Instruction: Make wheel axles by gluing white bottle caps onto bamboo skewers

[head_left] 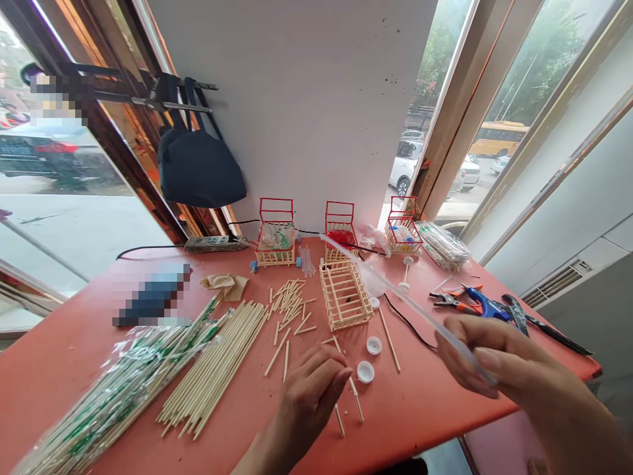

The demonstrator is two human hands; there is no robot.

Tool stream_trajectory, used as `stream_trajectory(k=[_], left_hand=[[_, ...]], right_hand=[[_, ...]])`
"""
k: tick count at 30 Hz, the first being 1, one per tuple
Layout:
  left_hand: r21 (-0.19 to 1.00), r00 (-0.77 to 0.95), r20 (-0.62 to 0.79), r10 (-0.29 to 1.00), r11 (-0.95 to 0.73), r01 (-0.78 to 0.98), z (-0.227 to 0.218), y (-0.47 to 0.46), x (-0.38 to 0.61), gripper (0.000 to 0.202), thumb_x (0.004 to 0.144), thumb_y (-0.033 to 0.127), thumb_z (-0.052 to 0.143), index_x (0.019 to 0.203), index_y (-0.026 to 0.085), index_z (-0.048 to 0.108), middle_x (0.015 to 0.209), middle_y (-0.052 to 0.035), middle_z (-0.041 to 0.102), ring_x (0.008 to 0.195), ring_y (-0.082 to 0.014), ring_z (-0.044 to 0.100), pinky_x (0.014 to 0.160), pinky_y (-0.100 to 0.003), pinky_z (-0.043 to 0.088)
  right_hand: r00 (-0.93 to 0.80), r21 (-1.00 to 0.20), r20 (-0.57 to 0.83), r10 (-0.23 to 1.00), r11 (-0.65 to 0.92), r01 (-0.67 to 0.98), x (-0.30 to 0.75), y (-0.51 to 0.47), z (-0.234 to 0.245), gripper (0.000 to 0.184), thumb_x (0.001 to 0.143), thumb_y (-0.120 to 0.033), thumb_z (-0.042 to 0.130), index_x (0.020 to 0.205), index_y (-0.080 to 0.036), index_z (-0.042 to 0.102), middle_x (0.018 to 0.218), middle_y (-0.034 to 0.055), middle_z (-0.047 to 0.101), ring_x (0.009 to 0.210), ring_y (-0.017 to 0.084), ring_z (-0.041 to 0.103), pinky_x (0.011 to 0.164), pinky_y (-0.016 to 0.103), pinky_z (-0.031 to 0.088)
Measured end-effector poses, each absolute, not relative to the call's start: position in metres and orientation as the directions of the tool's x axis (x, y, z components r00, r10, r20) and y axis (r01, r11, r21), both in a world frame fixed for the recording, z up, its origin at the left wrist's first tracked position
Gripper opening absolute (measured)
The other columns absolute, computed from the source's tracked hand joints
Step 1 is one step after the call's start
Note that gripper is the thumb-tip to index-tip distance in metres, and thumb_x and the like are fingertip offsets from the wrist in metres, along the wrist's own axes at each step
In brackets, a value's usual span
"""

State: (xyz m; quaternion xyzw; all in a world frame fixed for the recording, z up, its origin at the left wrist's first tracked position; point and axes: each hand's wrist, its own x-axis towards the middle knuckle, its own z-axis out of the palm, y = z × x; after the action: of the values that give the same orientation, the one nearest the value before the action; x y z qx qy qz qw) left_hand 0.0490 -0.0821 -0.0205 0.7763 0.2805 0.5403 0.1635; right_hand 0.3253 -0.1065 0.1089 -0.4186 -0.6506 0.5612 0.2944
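My right hand (475, 359) is closed on a long translucent glue stick (405, 297), which points up and away to the left over the table. My left hand (316, 389) hovers low near the front, fingers curled in against the thumb; whatever lies inside them, if anything, is hidden. Beside it are thin wooden sticks (355, 396) with white bits on them. Two white bottle caps (365, 372) lie just to its right. Beyond the hands stands a slatted cart body (346, 297) built of wooden sticks.
At the left lie a bundle of skewers (217, 363) and a plastic-wrapped pack (128, 389). Cut stick pieces (289, 303) are scattered centrally. Three small carts with red handles, one here (275, 247), line the wall. Pliers (448, 300) and a blue glue gun (487, 307) lie right.
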Motion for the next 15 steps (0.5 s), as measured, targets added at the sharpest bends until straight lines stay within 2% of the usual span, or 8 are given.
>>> stream_trajectory(k=[3,6,10,15], left_hand=[[0.549,0.241,0.758,0.606,-0.793,0.266,-0.018,-0.082,0.048,0.02,0.102,0.011,0.051,0.086,0.019,0.06,0.078,-0.0047,0.069,0.075,-0.0165,0.064,0.07,-0.026,0.051],[0.543,0.231,0.764,0.603,-0.794,0.274,-0.016,-0.083,0.047,0.02,0.101,0.009,0.052,0.086,0.019,0.06,0.077,-0.0048,0.069,0.074,-0.0165,0.064,0.069,-0.027,0.05],[0.553,0.219,0.758,0.614,-0.784,0.283,-0.014,-0.084,0.045,0.021,0.102,0.009,0.051,0.084,0.019,0.06,0.076,-0.0048,0.067,0.072,-0.0161,0.062,0.067,-0.027,0.049],[0.554,0.206,0.763,0.612,-0.784,0.279,-0.011,-0.084,0.043,0.021,0.102,0.012,0.051,0.085,0.018,0.061,0.078,-0.006,0.069,0.075,-0.0175,0.063,0.069,-0.028,0.05]], right_hand=[[-0.574,-0.994,-0.102,0.812,-0.067,0.081,0.293,-0.067,0.113,0.041,0.092,-0.056,0.068,0.076,-0.021,0.053,0.066,-0.0042,0.044,0.053,0.009,0.031,0.051,0.027,0.024],[-0.607,-0.99,-0.135,0.784,-0.126,0.056,0.271,-0.034,0.109,0.044,0.087,-0.056,0.074,0.078,-0.019,0.052,0.066,-0.0055,0.046,0.053,0.006,0.029,0.047,0.023,0.016],[-0.566,-0.982,-0.146,0.812,-0.05,0.182,0.249,0.006,0.105,0.043,0.085,-0.055,0.072,0.072,-0.018,0.052,0.065,-0.0049,0.049,0.051,0.005,0.031,0.045,0.021,0.017],[-0.491,-0.937,-0.16,0.856,0.025,0.349,0.227,0.052,0.103,0.038,0.08,-0.052,0.067,0.07,-0.02,0.05,0.059,-0.0076,0.045,0.048,0.005,0.033,0.044,0.02,0.018]])
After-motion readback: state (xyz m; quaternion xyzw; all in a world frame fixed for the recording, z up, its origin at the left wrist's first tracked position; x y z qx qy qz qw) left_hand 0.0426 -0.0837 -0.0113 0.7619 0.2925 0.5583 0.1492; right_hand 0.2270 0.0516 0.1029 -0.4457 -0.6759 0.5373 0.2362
